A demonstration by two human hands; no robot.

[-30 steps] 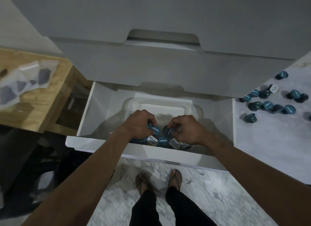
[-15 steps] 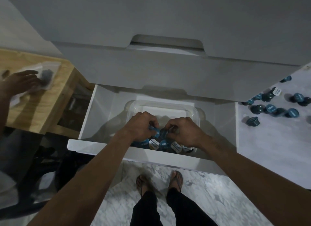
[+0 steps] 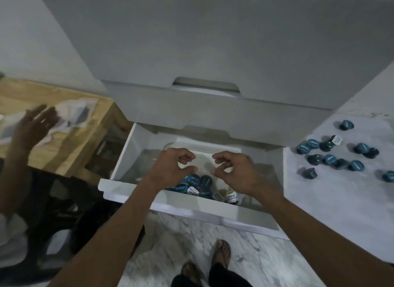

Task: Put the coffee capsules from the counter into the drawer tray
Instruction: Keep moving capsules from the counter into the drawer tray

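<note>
A clear plastic tray [image 3: 215, 144] sits in the open white drawer [image 3: 128, 186]. Several blue coffee capsules [image 3: 199, 185] lie at its near end, some with white labels. My left hand [image 3: 172, 165] and my right hand [image 3: 236, 171] hover just above the tray, fingers loosely curled, holding nothing. Several more blue capsules [image 3: 332, 158] are scattered on the white marble counter [image 3: 341, 201] to the right of the drawer.
A grey closed drawer front [image 3: 213, 107] overhangs the back of the open drawer. At the left, another person's hand [image 3: 35, 126] moves over plastic bags [image 3: 76, 113] on a wooden table [image 3: 70, 145]. My feet stand on the marble floor [image 3: 191, 239] below.
Both my hands let go of the capsules and lifted out of the tray, fingers loosening. The other person's hand has shifted over the bags on the wooden table.
</note>
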